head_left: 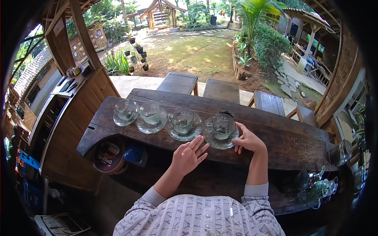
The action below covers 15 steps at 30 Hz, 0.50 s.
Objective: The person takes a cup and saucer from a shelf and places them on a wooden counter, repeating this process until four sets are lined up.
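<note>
Four clear glass cups stand on glass saucers in a row on the dark wooden table. The rightmost cup [221, 125] sits on its saucer [220, 144], and my right hand [251, 138] has its fingers and thumb on that saucer's right rim. My left hand [188, 155] is raised palm up with fingers apart, just below the gap between the two right saucers, holding nothing. Further left are the third cup [182, 120], the second cup [150, 111] and the leftmost cup [126, 109], each on its own saucer.
The long wooden table [275, 133] has stools [221, 90] behind it. A round chocolate tin [108, 156] and a blue object [134, 152] lie below its left edge. Glassware [321, 188] stands at the lower right. A wooden counter [84, 118] is on the left.
</note>
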Each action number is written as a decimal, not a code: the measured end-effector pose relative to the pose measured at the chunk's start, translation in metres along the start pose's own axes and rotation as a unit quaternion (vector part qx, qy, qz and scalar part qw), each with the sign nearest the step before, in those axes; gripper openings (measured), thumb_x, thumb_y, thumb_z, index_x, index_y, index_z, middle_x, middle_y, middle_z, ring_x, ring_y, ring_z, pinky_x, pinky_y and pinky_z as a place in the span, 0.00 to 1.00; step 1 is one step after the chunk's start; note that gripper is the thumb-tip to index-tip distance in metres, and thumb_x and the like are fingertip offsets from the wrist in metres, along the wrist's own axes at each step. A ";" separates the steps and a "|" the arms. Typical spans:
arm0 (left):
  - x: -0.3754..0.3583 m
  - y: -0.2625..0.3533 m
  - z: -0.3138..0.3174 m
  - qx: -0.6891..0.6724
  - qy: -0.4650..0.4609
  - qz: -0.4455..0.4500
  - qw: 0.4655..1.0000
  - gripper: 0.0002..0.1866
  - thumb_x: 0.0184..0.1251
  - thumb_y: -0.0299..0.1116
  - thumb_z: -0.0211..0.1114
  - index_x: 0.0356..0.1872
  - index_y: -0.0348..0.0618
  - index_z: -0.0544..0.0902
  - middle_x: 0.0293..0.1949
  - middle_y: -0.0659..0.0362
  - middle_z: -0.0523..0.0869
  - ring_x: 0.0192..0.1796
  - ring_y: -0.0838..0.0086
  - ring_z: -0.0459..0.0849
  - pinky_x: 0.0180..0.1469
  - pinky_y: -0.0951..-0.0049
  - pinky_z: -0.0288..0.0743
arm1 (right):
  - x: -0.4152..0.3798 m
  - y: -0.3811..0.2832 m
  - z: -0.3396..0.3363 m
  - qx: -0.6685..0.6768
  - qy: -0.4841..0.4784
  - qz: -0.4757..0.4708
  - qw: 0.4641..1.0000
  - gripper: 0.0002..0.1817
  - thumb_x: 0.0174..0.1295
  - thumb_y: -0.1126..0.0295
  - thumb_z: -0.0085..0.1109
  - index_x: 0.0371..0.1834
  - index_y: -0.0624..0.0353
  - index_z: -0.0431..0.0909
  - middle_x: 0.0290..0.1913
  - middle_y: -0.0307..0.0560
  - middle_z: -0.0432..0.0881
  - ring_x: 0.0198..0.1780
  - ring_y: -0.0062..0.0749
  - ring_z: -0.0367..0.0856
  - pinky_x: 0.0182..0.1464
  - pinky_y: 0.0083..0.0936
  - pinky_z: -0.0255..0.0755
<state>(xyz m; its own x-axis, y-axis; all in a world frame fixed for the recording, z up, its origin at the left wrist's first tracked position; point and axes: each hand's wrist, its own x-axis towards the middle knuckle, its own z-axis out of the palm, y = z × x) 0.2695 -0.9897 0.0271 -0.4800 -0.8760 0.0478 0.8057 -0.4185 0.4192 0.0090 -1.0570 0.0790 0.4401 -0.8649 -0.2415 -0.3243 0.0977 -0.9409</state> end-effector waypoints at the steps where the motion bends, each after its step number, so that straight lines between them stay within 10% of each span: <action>1: 0.000 0.000 0.000 0.000 0.000 0.000 1.000 0.32 0.62 0.46 0.43 0.66 0.43 0.53 0.67 0.63 0.55 0.67 0.66 0.54 0.64 0.65 0.53 | 0.000 0.001 0.000 -0.001 0.000 -0.001 1.000 0.43 0.53 0.75 0.56 0.67 0.67 0.37 0.20 0.49 0.79 0.20 0.28 0.78 0.22 0.20 0.72; 15: 0.001 0.000 -0.002 0.020 -0.009 -0.002 1.000 0.30 0.63 0.44 0.42 0.66 0.47 0.54 0.67 0.67 0.55 0.68 0.70 0.53 0.62 0.66 0.54 | 0.000 0.002 -0.001 -0.003 -0.015 -0.001 1.000 0.45 0.54 0.73 0.57 0.67 0.67 0.34 0.21 0.51 0.79 0.20 0.29 0.78 0.24 0.20 0.72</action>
<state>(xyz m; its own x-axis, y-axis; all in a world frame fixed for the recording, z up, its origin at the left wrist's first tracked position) 0.2699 -0.9911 0.0249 -0.4901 -0.8695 0.0619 0.7894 -0.4126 0.4546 0.0068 -1.0572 0.0771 0.4654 -0.8500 -0.2468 -0.3289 0.0928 -0.9398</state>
